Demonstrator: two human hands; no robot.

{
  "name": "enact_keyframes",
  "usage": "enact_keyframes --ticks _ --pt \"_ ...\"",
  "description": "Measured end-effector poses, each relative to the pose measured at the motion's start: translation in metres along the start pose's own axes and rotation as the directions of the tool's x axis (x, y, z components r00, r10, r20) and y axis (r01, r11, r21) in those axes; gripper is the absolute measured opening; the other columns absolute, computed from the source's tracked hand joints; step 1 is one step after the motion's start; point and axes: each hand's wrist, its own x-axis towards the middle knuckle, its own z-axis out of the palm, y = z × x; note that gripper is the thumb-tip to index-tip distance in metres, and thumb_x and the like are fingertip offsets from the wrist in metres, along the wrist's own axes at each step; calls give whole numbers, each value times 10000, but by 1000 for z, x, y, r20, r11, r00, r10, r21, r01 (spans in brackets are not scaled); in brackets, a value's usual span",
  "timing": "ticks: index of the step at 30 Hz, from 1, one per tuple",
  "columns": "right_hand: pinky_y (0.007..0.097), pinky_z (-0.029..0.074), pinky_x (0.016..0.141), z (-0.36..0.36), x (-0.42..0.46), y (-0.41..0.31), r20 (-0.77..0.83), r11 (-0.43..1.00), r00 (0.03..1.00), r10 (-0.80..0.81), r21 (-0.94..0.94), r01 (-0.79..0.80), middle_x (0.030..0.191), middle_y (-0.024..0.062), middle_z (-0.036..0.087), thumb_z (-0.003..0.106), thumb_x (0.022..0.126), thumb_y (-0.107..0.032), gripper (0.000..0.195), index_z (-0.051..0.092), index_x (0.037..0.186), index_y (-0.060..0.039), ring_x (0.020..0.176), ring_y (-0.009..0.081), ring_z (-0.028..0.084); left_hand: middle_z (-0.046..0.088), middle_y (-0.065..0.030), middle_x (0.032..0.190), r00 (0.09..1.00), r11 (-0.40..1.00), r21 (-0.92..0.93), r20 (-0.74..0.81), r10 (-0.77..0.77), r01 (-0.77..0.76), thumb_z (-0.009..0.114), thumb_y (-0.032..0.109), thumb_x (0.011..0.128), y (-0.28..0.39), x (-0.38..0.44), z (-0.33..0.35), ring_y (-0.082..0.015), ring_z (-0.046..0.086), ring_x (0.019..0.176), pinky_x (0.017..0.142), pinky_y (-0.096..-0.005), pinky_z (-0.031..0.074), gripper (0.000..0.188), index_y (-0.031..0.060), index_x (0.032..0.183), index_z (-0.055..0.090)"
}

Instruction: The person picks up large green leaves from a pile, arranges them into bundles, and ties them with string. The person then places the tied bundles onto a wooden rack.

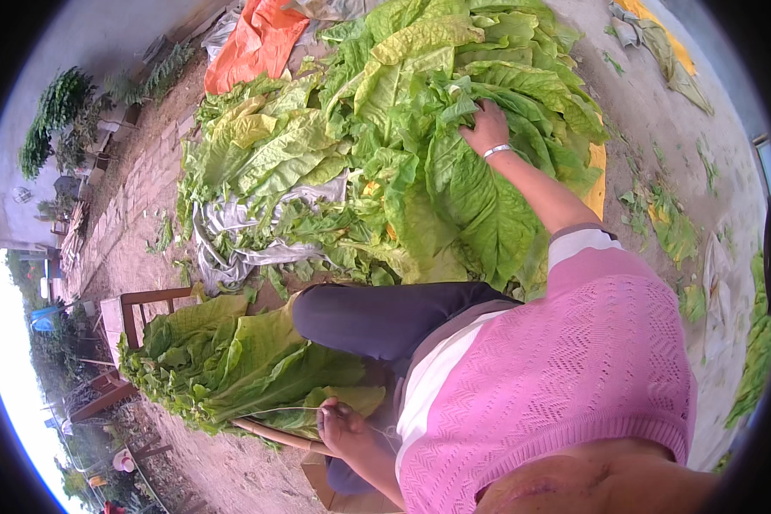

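My right hand [488, 128], a pale bracelet at its wrist, reaches into a heap of large green and yellowish tobacco-like leaves [482, 186]. Its fingertips are partly hidden among the leaf bases, so its grip is unclear. Lower down, my left hand [342, 427] has its fingers closed on a thin pale string [289, 409], beside the end of a slender wooden stick [283, 437]. The string runs left from my fingers to a dense row of leaves [250, 366] lying along the stick. These leaves rest beside my bent knee, their bases bunched at the far left.
A wooden frame [157, 297] stands at the far end of the leaf row. Grey sheeting [231, 257] lies under part of the heap, and an orange sheet [254, 48] beyond it. Leaf scraps [671, 228] litter the ground on the right. A cardboard-like box [321, 478] is below my left hand.
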Motion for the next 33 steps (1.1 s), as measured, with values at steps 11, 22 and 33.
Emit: enact_keyframes --ticks 11,22,33 --pt "428 453 742 -121 -51 -291 342 426 262 -903 619 660 929 213 564 643 631 -230 560 477 1117 -4 879 348 556 551 -48 815 841 851 226 404 360 -473 751 218 699 42 36 43 -103 515 704 640 -218 436 683 -68 1202 390" --pt "356 409 896 -118 -104 -417 10 -81 -320 -947 960 269 1167 123 541 747 655 -229 651 471 1219 -57 1049 225 525 608 -84 943 670 654 246 -27 742 -715 636 32 754 2 16 -30 -169 585 849 754 -304 456 264 -10 999 547" --pt "298 453 758 -97 -140 -519 403 316 -718 -567 912 262 912 104 654 669 694 -94 388 587 1059 10 830 145 590 516 -38 804 529 682 265 -465 710 -682 665 125 782 77 -48 -247 -90 491 678 636 -195 424 815 111 1418 155"
